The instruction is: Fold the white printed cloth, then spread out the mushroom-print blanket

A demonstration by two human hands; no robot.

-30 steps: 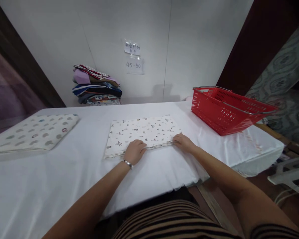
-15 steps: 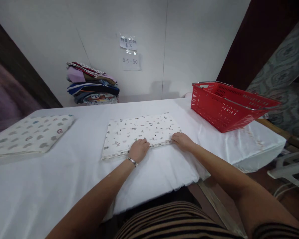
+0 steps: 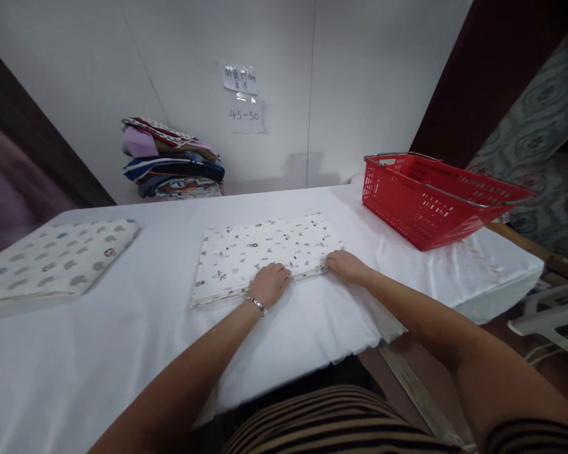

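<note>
A white cloth with small grey and brown prints lies folded in a flat rectangle on the table, its layers showing along the near edge. My left hand, with a metal bracelet on the wrist, has its fingers curled over the middle of that edge. At the near right corner, my right hand grips the layers with bent fingers. Both thumbs are mostly hidden.
Another folded cloth with mushroom-like prints lies at the left. A red plastic basket stands at the back right. Several folded fabrics are stacked by the wall. White cloth covers the table. A white plastic stool is at the right.
My left hand has slid a little to the right along the near edge of the folded cloth. My right hand keeps its place at the corner. The view has shifted slightly.
</note>
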